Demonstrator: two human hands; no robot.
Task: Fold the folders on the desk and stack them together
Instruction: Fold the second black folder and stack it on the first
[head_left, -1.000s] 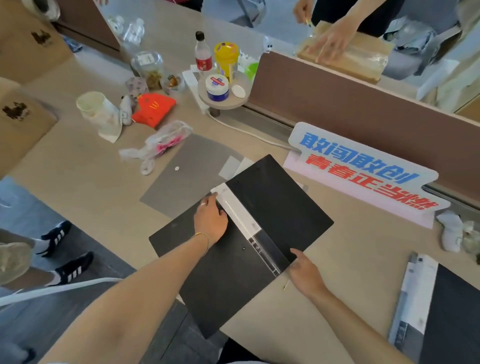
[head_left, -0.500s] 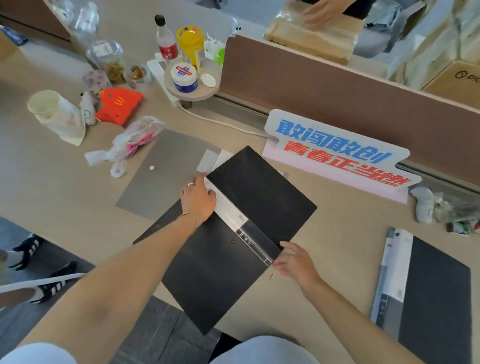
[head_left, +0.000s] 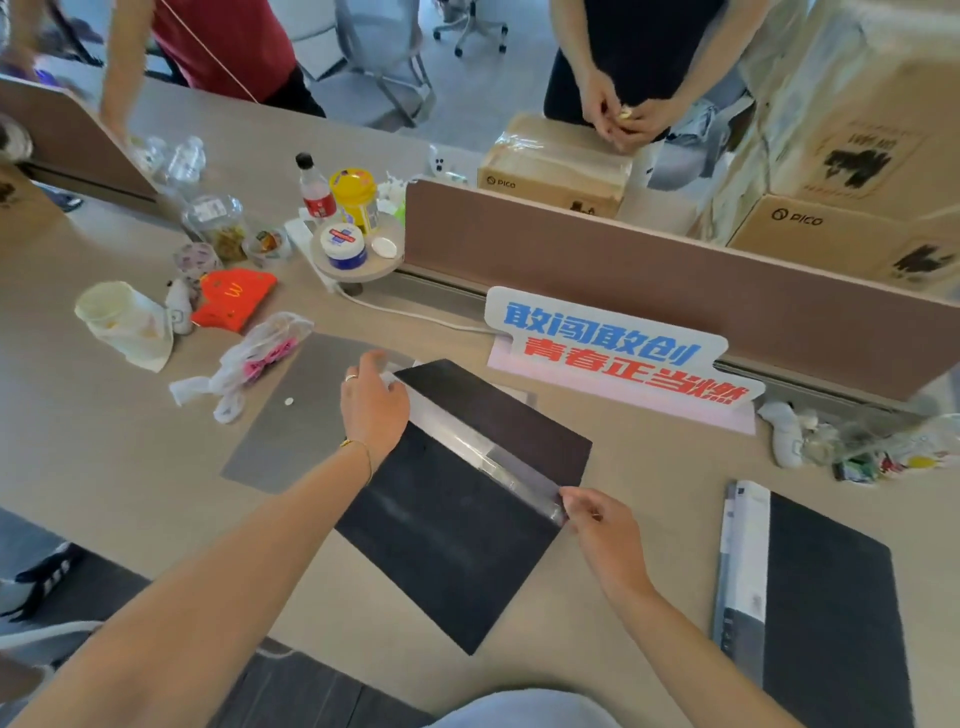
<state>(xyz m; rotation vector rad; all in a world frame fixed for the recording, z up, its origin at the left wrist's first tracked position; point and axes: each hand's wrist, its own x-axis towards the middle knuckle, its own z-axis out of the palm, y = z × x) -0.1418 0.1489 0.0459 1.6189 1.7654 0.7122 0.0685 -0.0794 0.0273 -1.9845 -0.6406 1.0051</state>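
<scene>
red pouch (head_left: 234, 299), yellow tub (head_left: 356, 197), slogan sign (head_left: 618, 351) (blue and red lettering)

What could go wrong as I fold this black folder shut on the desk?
1. The flat black plastic folder overhangs the desk's near edge, so pressing down could tip or slide it off.
2. The right hand only pinches the spine's end, and the left hand sits at the other end, so the fold may skew.
3. The thin grey plastic sheet lies partly beneath and could get dragged.
</scene>
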